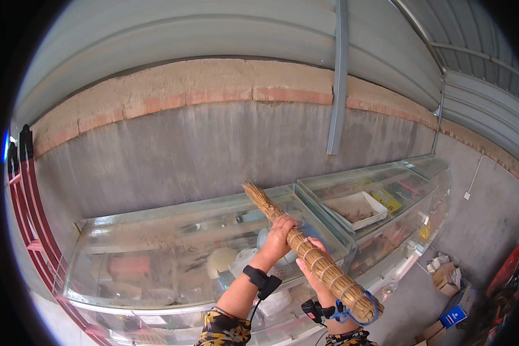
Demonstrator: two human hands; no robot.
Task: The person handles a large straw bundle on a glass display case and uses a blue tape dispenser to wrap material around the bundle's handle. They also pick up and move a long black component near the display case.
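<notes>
A bound straw bundle, perhaps a broom [322, 264], lies slantwise across both my hands above a dusty glass display case [155, 251]. Its loose bristly tip points up and left, and a loop of blue cord circles its thick lower end. My left hand [281, 235] is closed around the narrow part below the tip. My right hand [313, 264] supports the thicker middle from beneath, partly hidden by the straw. Each wrist wears a black strapped device with a cable.
A second glass case [372, 190] adjoins on the right, with a white tray [357, 209] holding brown debris on top. Behind stands a grey wall [199, 151]. Red metal rails [36, 225] rise at left. Cardboard boxes [445, 277] and a red vehicle part [512, 259] stand at right.
</notes>
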